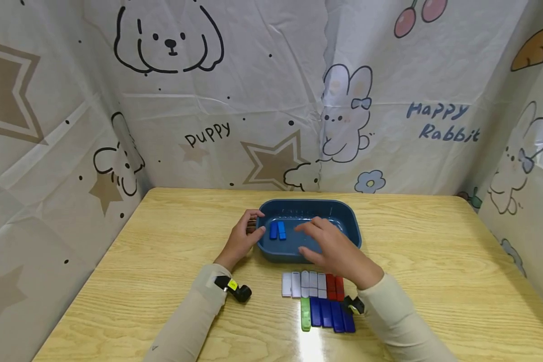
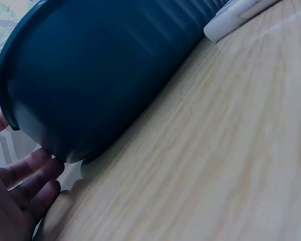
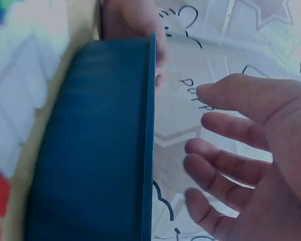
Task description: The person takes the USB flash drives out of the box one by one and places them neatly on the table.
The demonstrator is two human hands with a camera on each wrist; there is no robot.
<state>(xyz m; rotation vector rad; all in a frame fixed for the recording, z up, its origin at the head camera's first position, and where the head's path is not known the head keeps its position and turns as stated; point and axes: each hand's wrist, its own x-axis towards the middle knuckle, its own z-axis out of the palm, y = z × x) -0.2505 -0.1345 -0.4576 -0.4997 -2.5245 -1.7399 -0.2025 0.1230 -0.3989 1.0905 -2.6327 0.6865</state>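
A dark blue-green plastic tub (image 1: 307, 257) stands on the table. My left hand (image 1: 243, 236) holds its left end, thumb and index fingertips over the rim; in the left wrist view the other fingers (image 2: 37, 173) touch the outer wall. Above the tub's right half, my right hand (image 1: 332, 249) hovers with fingers apart and relaxed, nothing between them. Inside the tub, at the left, lie a dark blue stick (image 1: 273, 231) and a brighter blue stick (image 1: 281, 231), which look like USB flash drives. My right hand hides part of the tub's floor.
In front of the tub lies a row of several white sticks (image 1: 305, 284) and two red ones (image 1: 331, 287). Nearer me are a green stick (image 1: 305, 314) and several dark blue ones (image 1: 326, 313). A printed cloth (image 1: 262, 100) hangs behind the wooden table (image 1: 172, 241).
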